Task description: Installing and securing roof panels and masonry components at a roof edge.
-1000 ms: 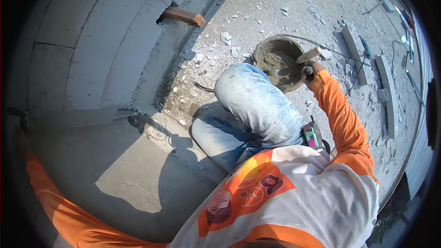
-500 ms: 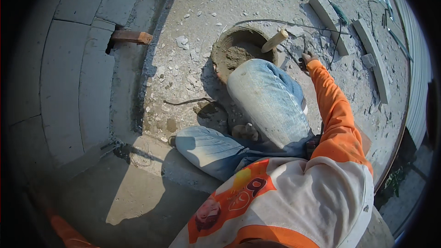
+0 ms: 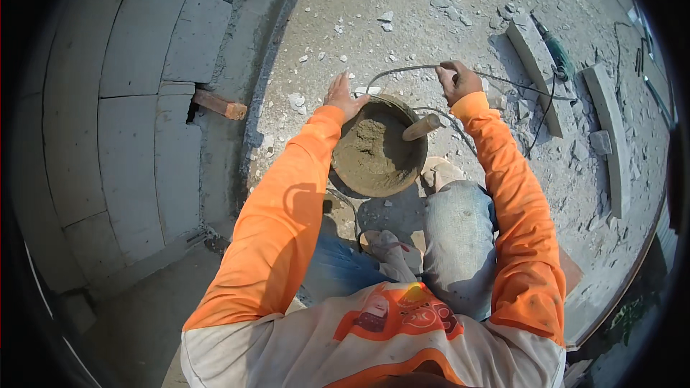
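- The dark cable (image 3: 402, 69) is seen arched past the far rim of the round bucket (image 3: 395, 109) and led on toward the grey blocks (image 3: 535, 65) at the right.
- By the right hand (image 3: 460, 84), the cable appears to be pinched between curled fingers and thumb, just beside the bucket.
- The left hand (image 3: 346, 97) is held spread, with fingers extended, at the bucket's far left rim; whether the rim is pressed or only neared cannot be told.
- The cable can be judged light, and springy rather than limp, since a raised curve is kept by it; it is best gripped along the slack stretch, well away from its ends, so that no joint is strained.
- The bucket, partly filled with grey mortar (image 3: 365, 140), should be reckoned heavy and awkward; it is better held by opposite sides of the rim, where a slip on wet smears may be expected.
- The wooden handle (image 3: 421, 127) is leaned over the bucket's right rim, and could easily be snagged by a loose loop.
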The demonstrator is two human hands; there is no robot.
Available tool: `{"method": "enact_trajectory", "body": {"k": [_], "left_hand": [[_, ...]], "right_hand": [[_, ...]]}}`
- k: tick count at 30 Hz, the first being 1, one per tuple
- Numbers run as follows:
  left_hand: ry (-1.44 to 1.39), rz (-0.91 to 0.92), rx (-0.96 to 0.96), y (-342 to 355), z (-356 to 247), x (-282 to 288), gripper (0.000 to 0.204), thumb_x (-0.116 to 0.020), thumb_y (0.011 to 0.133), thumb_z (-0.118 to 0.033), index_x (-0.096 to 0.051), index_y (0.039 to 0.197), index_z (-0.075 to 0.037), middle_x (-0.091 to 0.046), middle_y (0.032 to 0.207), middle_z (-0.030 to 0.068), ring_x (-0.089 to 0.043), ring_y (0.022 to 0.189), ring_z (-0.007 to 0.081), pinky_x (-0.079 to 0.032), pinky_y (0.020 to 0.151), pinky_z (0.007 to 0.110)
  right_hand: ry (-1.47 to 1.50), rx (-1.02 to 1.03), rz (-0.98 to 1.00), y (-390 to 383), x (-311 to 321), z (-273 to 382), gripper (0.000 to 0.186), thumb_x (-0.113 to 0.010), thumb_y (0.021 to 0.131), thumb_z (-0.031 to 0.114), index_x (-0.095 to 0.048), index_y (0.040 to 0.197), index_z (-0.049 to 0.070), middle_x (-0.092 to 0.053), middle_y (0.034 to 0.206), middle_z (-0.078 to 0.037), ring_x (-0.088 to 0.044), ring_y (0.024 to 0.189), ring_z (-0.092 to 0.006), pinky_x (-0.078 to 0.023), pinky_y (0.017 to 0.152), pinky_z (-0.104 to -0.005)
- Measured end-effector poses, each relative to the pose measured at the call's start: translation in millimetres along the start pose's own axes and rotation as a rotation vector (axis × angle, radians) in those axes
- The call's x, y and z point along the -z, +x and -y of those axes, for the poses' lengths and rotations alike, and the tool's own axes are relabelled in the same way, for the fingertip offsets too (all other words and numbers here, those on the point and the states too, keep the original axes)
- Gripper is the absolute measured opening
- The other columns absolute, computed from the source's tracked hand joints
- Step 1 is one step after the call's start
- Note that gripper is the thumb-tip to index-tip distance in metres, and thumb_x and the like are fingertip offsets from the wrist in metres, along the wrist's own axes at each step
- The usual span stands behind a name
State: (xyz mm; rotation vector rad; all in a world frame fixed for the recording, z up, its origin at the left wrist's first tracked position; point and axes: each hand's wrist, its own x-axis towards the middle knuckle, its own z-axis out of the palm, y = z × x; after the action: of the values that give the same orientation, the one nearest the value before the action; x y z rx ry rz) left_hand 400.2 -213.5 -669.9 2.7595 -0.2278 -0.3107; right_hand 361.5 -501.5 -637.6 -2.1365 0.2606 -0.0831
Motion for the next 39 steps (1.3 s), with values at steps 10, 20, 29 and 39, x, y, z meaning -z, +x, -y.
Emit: {"method": "enact_trajectory", "body": {"k": [10,20,29,39], "left_hand": [[-0.030,0.721,0.191,-56.9,-92.2,48.2,0.031,-0.059,0.080,-0.038,-0.063,0.080,-0.006,-0.063,0.073,0.0133,-0.060,0.069,0.0277,-0.045,0.065,0.040],[-0.161,0.423,0.312,-135.9,-123.4,100.2,0.034,-0.059,0.076,-0.033,-0.064,0.082,0.001,-0.062,0.078,0.0212,-0.062,0.075,0.0338,-0.048,0.066,0.041],[-0.378,0.360,0.317,-215.1,-204.3,235.8,0.025,-0.055,0.079,-0.031,-0.068,0.073,-0.010,-0.064,0.077,0.0156,-0.063,0.076,0.0312,-0.048,0.068,0.040],[-0.510,0.230,0.345,-262.6,-286.5,384.0,0.018,-0.057,0.073,-0.015,-0.063,0.084,-0.002,-0.063,0.082,0.0196,-0.062,0.078,0.0333,-0.047,0.067,0.041]], "right_hand": [[0.065,-0.789,-0.075,-188.1,99.3,-157.4,0.038,-0.059,0.082,0.034,-0.060,0.072,-0.003,-0.060,0.062,-0.015,-0.056,0.056,-0.0215,-0.044,0.055,-0.0349],[0.013,-0.304,0.046,-192.5,142.2,-4.2,0.019,-0.060,0.079,0.019,-0.061,0.079,0.000,-0.061,0.064,-0.012,-0.057,0.056,-0.0203,-0.047,0.055,-0.0317],[0.150,0.676,0.784,-62.4,146.6,259.8,0.059,-0.066,0.069,0.023,-0.045,0.120,0.003,-0.058,0.099,-0.020,-0.059,0.088,-0.0337,-0.048,0.077,-0.0383],[0.258,0.200,1.587,-88.6,191.4,339.5,0.025,-0.061,0.083,0.020,-0.059,0.100,0.003,-0.063,0.087,-0.006,-0.058,0.081,-0.0127,-0.045,0.076,-0.0274]]}}
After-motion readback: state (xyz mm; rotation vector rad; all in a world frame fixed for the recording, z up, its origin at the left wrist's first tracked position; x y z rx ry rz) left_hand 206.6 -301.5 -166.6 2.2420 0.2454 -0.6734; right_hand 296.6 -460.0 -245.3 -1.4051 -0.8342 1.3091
